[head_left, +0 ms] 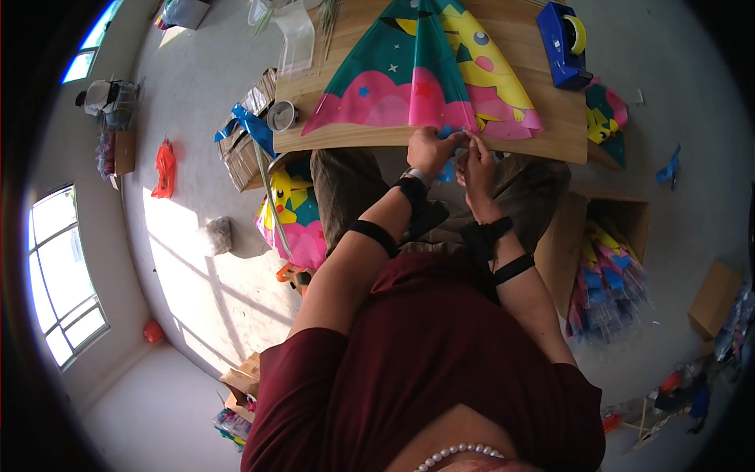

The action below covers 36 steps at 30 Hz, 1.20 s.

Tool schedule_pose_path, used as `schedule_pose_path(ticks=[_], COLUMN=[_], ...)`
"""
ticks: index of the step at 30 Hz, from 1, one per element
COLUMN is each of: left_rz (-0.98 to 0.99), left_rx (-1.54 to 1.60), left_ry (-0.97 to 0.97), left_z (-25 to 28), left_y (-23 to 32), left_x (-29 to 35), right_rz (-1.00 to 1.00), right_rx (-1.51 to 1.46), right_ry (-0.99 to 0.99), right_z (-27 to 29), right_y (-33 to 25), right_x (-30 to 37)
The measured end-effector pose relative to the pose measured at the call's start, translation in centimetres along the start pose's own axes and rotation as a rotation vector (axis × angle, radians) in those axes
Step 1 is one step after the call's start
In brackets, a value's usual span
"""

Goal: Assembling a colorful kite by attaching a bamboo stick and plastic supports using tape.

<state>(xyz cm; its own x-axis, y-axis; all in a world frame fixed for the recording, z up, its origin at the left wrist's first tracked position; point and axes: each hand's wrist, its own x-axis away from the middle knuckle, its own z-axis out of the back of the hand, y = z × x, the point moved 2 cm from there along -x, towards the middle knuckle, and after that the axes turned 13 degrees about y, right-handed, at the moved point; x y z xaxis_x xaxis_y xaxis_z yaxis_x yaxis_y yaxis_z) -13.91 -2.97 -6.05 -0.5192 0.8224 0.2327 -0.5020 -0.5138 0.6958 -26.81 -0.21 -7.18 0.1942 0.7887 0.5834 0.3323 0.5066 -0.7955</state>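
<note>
A triangular kite (373,94) in green, pink and yellow, with a cartoon figure, lies folded on the wooden table (566,134). Its lower edge faces me. At that edge my left hand (429,152) is closed in a pinch around a blue plastic strip (446,171), which hangs partly below the fingers. My right hand (478,167) is closed too, thumb and fingertips pressed together beside the left fingertips, right at the kite's edge. What lies between the right fingertips is too small to make out.
A blue tape dispenser (560,46) stands at the table's far right, a small round tin (282,116) at its left edge. Right of my legs, a cardboard box (570,236) holds several folded kites (602,283). Another kite (299,224) lies to my left, near an orange-handled tool (292,275).
</note>
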Motion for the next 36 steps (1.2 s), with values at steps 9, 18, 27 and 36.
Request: schedule_pose_path(ticks=[9,18,27,36], left_rz=[-0.021,0.052,0.059,0.094], left_rx=[-0.097,-0.117,-0.114,-0.037], left_ry=[0.058,0.033,0.034,-0.035], left_z=[-0.6,-0.9,-1.6,-0.3], left_y=[-0.6,-0.9,-1.2,0.4], left_x=[-0.4,-0.7,-1.0,-0.3], right_rz=[0.0,0.059,0.712,1.006], right_rx=[-0.026,0.034,0.555,0.862], right_ry=[-0.006,-0.04,0.035,0.168], right_z=[0.0,0.3,1.8,1.8], right_y=[0.4,0.9,2.2,-4.3], right_x=[0.0,-0.4,-2.1,-0.9])
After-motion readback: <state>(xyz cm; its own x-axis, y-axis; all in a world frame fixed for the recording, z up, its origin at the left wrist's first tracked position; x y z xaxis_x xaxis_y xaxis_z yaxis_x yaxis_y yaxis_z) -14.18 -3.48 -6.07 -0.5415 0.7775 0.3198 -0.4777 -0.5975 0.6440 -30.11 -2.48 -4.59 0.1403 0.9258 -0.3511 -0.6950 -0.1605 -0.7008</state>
